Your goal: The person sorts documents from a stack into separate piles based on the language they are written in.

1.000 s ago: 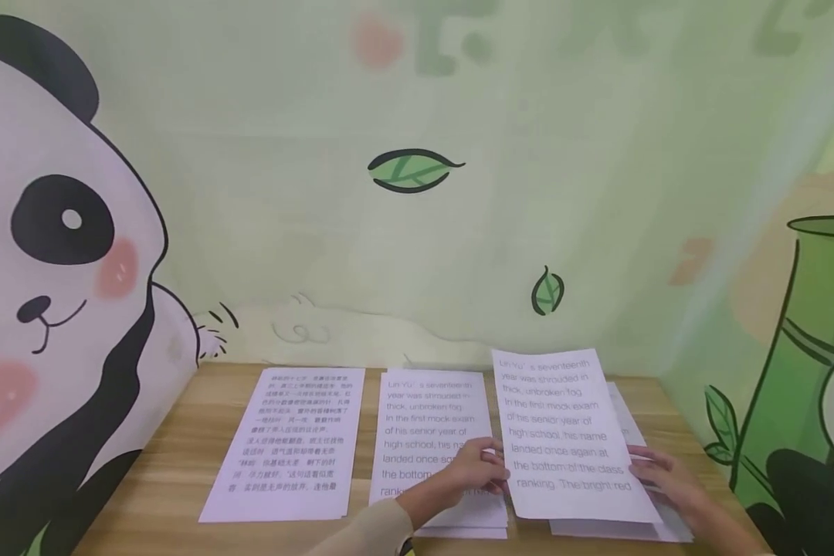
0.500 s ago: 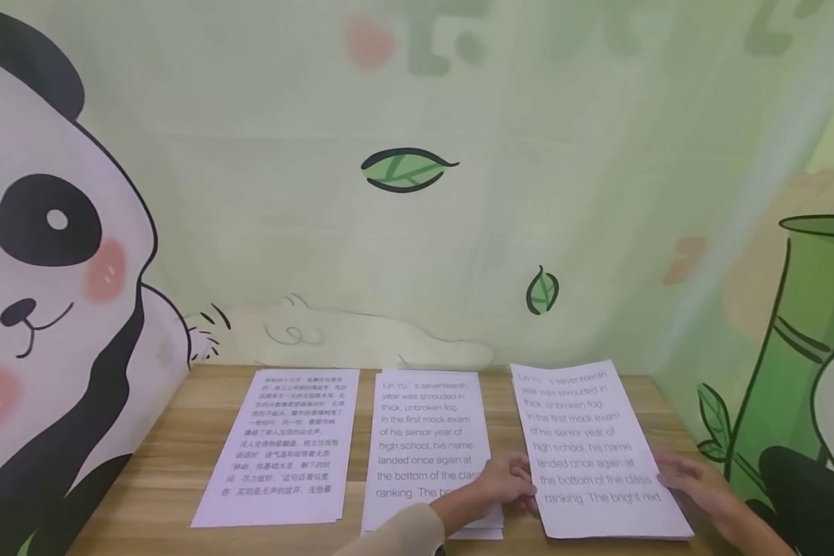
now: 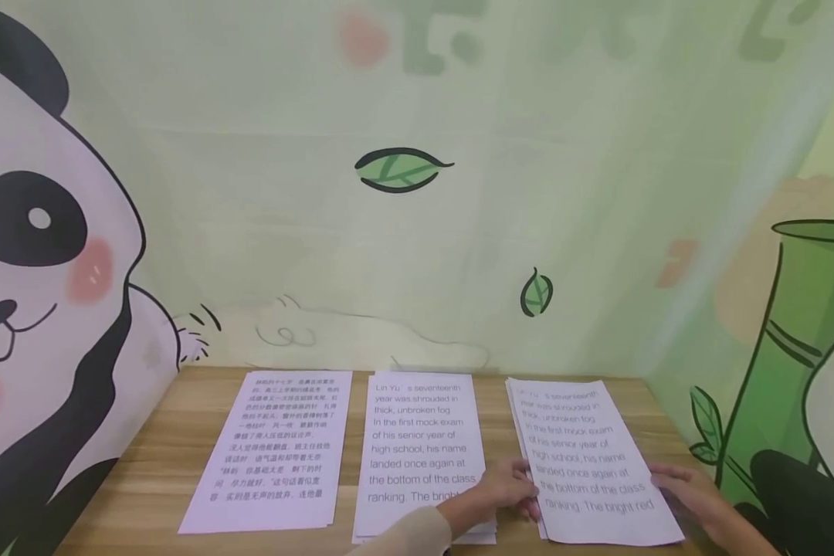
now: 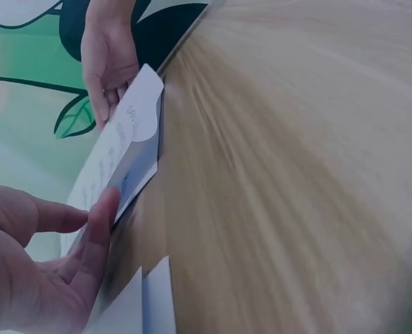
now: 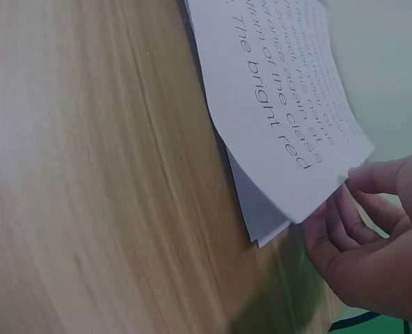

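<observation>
Middle sheet (image 3: 420,452) on the desk (image 3: 160,479) — large English print, legible line by line: "Lin Yu's seventeenth / year was shrouded in / thick, unbroken fog. / In the first mock exam / of his senior year of / high school, his name / landed once again at / the bottom of the class / ranking. The bright…", last word cut off by the left hand (image 3: 507,492).

Right sheet (image 3: 591,463) — same passage, fainter; closing line reads "ranking. The bright red". Right wrist view confirms "The bright red" near its lower edge.

Left sheet (image 3: 271,452) — dense Chinese characters, too small to read.
</observation>
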The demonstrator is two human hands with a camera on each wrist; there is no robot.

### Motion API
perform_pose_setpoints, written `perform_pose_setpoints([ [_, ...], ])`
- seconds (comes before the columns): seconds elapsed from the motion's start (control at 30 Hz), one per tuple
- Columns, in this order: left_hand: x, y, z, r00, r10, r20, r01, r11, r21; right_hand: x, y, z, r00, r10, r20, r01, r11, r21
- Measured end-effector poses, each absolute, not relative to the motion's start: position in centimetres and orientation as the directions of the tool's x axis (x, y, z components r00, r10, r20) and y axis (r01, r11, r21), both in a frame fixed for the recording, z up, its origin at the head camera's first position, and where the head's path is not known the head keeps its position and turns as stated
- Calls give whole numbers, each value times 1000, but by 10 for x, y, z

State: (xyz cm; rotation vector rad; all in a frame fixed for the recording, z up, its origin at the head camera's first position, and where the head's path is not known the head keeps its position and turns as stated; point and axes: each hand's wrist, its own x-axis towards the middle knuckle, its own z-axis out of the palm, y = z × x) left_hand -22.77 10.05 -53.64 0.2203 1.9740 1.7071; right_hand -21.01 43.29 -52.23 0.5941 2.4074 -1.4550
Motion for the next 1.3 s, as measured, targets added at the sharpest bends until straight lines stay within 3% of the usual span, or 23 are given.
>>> perform_pose_setpoints([
  [0.4,-245,68,-531,-830,486,-272,-155,268,951,-216,428,-516,-917,184,-355,400,431,-809],
  [0.6,-252,35,-523,-861,442,-252,-139,273,952,-216,414,-510,-945,119,-305,325,440,-837],
  [1.1,-254,-88,-515,-909,343,-238,-115,344,932,-227,323,-510,-941,28,-338,313,454,-834],
  [1.3,-244,-130,-519,-947,215,-236,-141,383,913,-228,283,-516,-937,-56,-345,294,406,-865],
])
